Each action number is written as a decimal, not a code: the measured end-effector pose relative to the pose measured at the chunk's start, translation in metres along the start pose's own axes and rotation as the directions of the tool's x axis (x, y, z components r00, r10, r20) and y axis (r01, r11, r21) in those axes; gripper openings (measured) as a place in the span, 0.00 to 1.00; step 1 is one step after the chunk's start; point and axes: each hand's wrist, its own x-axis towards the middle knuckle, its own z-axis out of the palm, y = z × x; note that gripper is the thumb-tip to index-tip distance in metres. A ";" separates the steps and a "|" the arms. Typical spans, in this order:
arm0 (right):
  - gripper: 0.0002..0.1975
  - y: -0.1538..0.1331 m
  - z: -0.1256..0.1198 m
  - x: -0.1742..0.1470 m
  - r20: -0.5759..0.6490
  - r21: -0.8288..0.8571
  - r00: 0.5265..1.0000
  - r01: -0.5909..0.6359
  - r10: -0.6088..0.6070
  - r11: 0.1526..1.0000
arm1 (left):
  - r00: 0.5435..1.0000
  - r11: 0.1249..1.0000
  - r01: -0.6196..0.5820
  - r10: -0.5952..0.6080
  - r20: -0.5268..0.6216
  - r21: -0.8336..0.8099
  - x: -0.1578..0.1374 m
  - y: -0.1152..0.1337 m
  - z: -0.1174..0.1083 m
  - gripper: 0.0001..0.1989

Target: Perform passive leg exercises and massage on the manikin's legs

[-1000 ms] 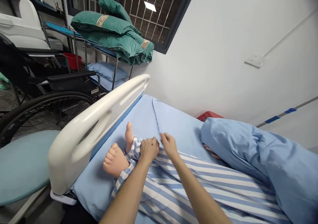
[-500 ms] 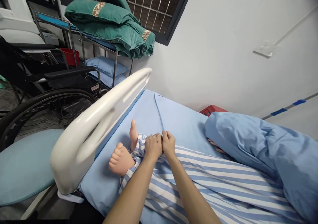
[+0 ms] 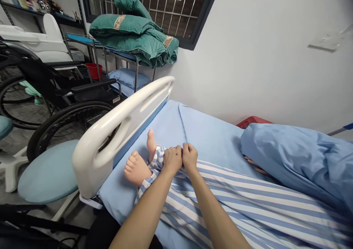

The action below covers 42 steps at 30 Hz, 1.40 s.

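A manikin in blue-and-white striped trousers [image 3: 237, 190] lies on the bed, its bare near foot [image 3: 137, 169] and far foot [image 3: 151, 145] pointing up by the footboard. My left hand [image 3: 173, 159] is closed on the far trouser leg, a little above the ankle. Right beside it, almost touching, my right hand [image 3: 190, 156] is also closed on the cloth of that leg. Both sets of fingertips are curled under and hidden. Part of the manikin's hand [image 3: 256, 165] shows from under a blue quilt [image 3: 284, 157].
A white footboard [image 3: 124, 127] closes off the bed's left end, with a pale blue stool [image 3: 49, 171] and a black wheelchair [image 3: 82, 94] beyond it. Green folded quilts [image 3: 138, 35] lie on a metal rack. Something red [image 3: 253, 121] stands between bed and wall.
The view has swung left, so more of the wheelchair, shelves and stool shows. Both hands stay closed at about the same place on the trouser leg.
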 end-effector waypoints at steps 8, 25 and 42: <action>0.17 0.000 -0.001 0.000 -0.002 -0.033 0.999 0.042 -0.042 0.999 | 1.000 0.997 0.022 -0.023 0.019 0.069 -0.001 0.004 -0.002 0.11; 0.18 0.002 -0.002 -0.001 0.006 0.005 0.999 0.049 -0.049 0.999 | 0.999 0.999 0.040 -0.041 0.022 0.035 -0.002 0.006 -0.007 0.12; 0.18 0.004 -0.006 0.004 0.007 0.204 1.000 0.013 -0.015 0.979 | 0.941 0.798 0.169 -0.306 -0.147 -0.578 0.028 0.026 -0.013 0.16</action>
